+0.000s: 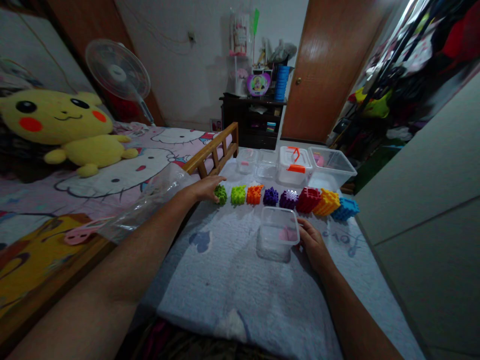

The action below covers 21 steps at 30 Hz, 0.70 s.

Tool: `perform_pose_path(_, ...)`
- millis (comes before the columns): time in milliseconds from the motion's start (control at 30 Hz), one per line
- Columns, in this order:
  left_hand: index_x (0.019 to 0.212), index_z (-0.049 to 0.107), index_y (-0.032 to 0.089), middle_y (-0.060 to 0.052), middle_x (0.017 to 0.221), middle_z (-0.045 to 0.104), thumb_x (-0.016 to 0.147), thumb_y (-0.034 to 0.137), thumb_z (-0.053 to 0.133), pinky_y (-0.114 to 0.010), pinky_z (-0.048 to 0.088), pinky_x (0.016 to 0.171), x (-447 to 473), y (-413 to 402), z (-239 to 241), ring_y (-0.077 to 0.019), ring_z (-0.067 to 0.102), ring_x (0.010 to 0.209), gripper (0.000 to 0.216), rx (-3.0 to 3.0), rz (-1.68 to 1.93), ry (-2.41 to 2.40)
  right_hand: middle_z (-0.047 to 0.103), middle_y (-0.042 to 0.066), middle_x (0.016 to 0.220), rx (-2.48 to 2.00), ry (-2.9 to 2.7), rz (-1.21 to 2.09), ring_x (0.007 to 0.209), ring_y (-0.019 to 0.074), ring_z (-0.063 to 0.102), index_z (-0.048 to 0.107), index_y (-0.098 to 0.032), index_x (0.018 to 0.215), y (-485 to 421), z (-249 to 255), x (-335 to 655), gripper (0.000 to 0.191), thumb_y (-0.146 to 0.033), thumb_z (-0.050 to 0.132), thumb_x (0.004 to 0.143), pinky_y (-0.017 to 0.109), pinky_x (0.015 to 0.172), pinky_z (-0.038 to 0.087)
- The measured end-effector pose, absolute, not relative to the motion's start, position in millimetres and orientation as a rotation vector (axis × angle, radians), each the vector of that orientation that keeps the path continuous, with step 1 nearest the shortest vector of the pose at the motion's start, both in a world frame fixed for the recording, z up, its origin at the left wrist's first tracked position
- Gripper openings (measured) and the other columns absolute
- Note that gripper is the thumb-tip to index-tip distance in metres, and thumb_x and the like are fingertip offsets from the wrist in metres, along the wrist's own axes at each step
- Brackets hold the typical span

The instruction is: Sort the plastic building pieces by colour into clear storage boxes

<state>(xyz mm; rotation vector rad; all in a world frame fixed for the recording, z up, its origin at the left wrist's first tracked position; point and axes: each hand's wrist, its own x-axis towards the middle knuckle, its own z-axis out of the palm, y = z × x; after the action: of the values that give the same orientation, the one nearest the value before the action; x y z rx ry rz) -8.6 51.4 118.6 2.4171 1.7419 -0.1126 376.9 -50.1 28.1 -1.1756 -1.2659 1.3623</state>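
Note:
My left hand [207, 189] reaches to the left end of a row of coloured plastic pieces, its thumb and fingers around a dark green interlocking block cluster [221, 195]. Beside it stand a lime green cluster [238, 195], an orange one [254, 194], two purple ones [270, 196], then red [308, 199], yellow [327, 202] and blue [345, 208] ones. Nearer to me, my right hand [312, 242] grips the right side of a clear plastic container [270, 230], fingers at its rim. Something pinkish shows through the container's wall.
Behind the row are clear boxes, a lidded box with orange clasps [295, 167] and an open bin [333, 167]. A wooden bed rail [213, 150] runs along the left. A bed with a yellow plush toy [90, 150] lies beyond it. A pale panel [420, 200] borders the right.

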Motion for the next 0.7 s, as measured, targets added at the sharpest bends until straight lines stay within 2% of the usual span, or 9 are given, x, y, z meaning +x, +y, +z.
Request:
perform_pose_path(167, 0.143, 0.040, 0.012, -0.016, 0.148, 0.048, 0.059, 0.024, 0.080, -0.030, 0.037, 0.111, -16.3, 51.7, 109.3, -0.0284, 0.047, 0.135, 0.094, 2.315, -0.071, 1.766, 0.054, -0.004, 0.062, -1.178, -1.265, 1.367, 0.055, 0.0130, 0.049, 0.060, -0.019, 0.115, -49.8, 27.1, 377.2, 0.041, -0.047, 0.063, 0.084, 0.025, 0.051, 0.040)
perform_pose_path(333, 0.133, 0.051, 0.013, -0.015, 0.138, 0.057, 0.061, 0.020, 0.077, -0.030, 0.042, 0.106, -14.5, 51.7, 111.5, -0.0280, 0.055, 0.126, 0.077, 2.330, -0.107, 1.798, 0.054, -0.004, 0.060, -1.173, -1.272, 1.360, 0.055, 0.0131, 0.049, 0.061, -0.019, 0.114, -49.5, 27.9, 376.6, 0.041, -0.047, 0.063, 0.083, 0.024, 0.051, 0.039)
perform_pose_path(467, 0.124, 0.059, 0.018, -0.009, 0.128, 0.063, 0.062, 0.019, 0.076, -0.029, 0.045, 0.101, -11.6, 52.4, 115.2, -0.0263, 0.059, 0.119, 0.064, 2.369, -0.136, 1.813, 0.053, -0.004, 0.060, -1.174, -1.279, 1.353, 0.053, 0.0127, 0.048, 0.061, -0.019, 0.114, -49.5, 27.7, 376.6, 0.041, -0.046, 0.062, 0.084, 0.024, 0.050, 0.039)
perform_pose_path(700, 0.125, 0.058, 0.019, -0.009, 0.128, 0.064, 0.063, 0.018, 0.075, -0.028, 0.045, 0.099, -7.7, 53.7, 116.2, -0.0243, 0.060, 0.118, 0.064, 2.368, -0.163, 1.838, 0.052, -0.005, 0.057, -1.188, -1.322, 1.334, 0.053, 0.0133, 0.048, 0.060, -0.019, 0.114, -50.5, 32.8, 376.5, 0.041, -0.047, 0.061, 0.084, 0.025, 0.051, 0.038)
